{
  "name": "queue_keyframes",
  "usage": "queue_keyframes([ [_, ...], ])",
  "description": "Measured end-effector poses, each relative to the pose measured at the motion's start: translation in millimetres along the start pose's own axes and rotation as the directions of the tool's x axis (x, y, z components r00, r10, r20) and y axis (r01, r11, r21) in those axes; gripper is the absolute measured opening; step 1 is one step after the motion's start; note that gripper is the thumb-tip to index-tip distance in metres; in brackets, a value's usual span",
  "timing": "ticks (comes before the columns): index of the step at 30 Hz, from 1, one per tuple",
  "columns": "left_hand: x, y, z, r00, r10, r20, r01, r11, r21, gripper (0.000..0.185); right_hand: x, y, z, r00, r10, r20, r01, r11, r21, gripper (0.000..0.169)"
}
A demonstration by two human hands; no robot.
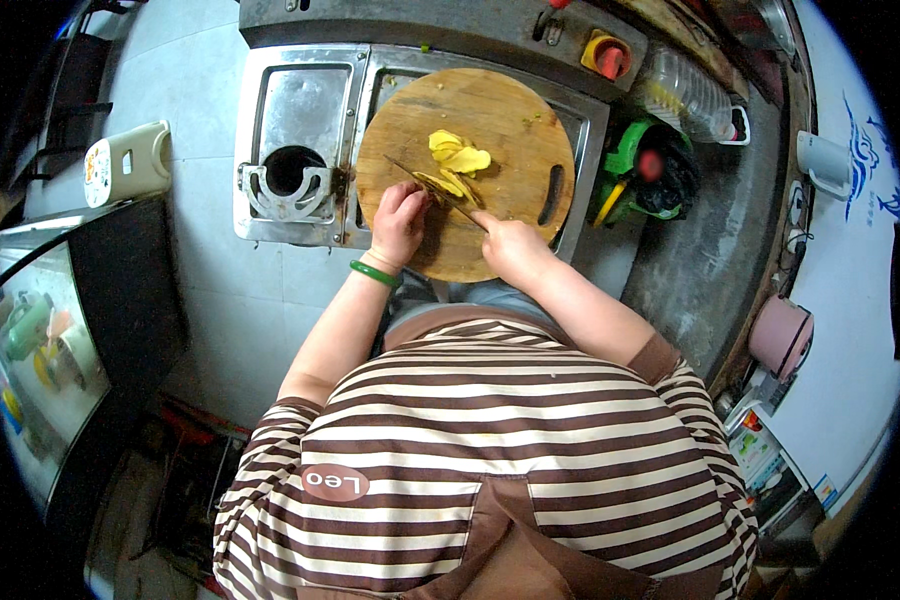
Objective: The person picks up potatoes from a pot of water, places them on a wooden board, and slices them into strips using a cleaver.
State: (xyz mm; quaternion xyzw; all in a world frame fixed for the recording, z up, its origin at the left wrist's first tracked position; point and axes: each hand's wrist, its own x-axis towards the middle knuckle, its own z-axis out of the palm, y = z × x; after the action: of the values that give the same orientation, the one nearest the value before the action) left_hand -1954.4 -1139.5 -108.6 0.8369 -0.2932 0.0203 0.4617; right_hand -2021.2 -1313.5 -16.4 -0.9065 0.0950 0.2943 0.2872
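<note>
A round wooden cutting board (517, 105) lies over a metal stove top. Several thin yellow slices, perhaps ginger, form a pile (457, 152) near its middle. My right hand (514, 247) is closed around the handle end of a knife (405, 166), whose dark blade runs up and left across the board. More yellow slices (446, 184) lie along the blade's far side. My left hand (401, 217), with a green bangle at the wrist, has its fingers bent close beside the blade at the board's left edge. Whether these fingers hold a piece is hidden.
The metal stove top (304, 90) has a round burner opening at left. Right of the board stand a green bin (619, 161) with a black bag and a clear plastic container (686, 90). A pale stool (131, 165) is at far left, a pink pot (780, 337) at far right.
</note>
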Motion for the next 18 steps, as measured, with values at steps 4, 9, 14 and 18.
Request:
queue_keyframes([
  [4,0,0,-2,1.0,0.018,0.004,-0.018,1.0,0.007,0.023,31,-18,7,0.999,-0.035,-0.029,0.035,0.999,0.008,0.034],
  [9,-1,-2,-1,1.0,-0.001,-0.008,0.001,1.0,-0.005,0.021,50,-7,13,0.973,-0.145,-0.179,0.174,0.971,0.164,0.034],
  [14,-3,-4,0,1.0,-0.017,-0.016,0.017,1.0,-0.02,0.023,-4,-20,-10,0.998,-0.034,0.055,0.033,0.999,0.014,0.039],
  [18,-4,-4,1,0.999,-0.024,-0.026,0.024,1.0,-0.019,0.022,-24,-5,-11,0.997,0.011,0.07,-0.016,0.998,0.06,0.039],
])
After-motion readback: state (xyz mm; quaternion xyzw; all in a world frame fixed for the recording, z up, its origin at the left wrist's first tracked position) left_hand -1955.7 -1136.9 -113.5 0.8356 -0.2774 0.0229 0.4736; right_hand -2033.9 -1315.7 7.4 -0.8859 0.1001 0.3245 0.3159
